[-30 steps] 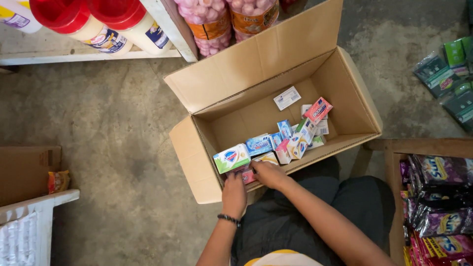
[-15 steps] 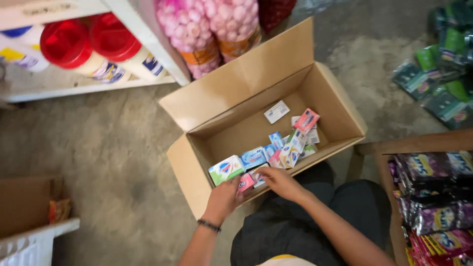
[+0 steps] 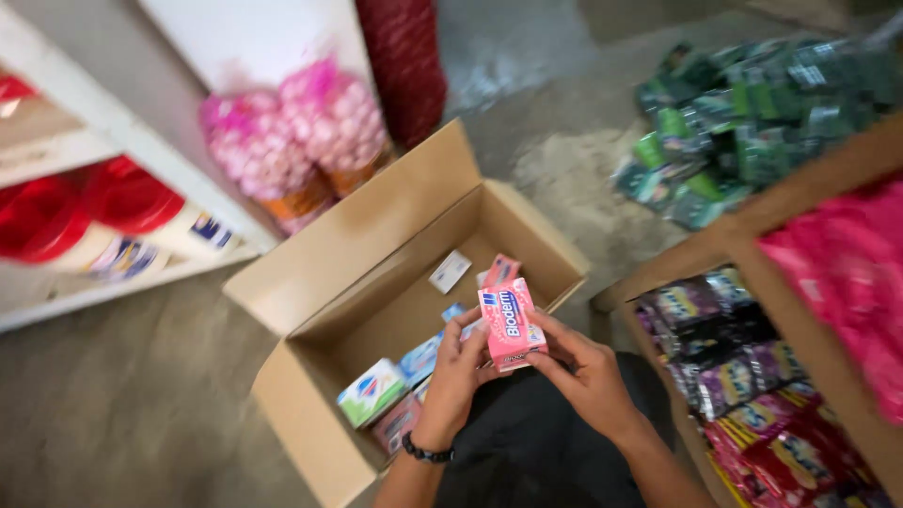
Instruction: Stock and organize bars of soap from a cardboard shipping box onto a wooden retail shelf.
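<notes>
My left hand (image 3: 459,376) and right hand (image 3: 583,376) are raised together before me, fingers curled inward in a grip, forearms angled up from below.

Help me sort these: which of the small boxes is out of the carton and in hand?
The pink box, held upright between the left hand and right hand above the cardboard carton. The green-and-white box and the others lie inside it.

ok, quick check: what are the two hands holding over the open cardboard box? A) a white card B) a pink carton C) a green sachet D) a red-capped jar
B: the left hand and right hand grip a small pink carton between them, above the cardboard box.
</notes>
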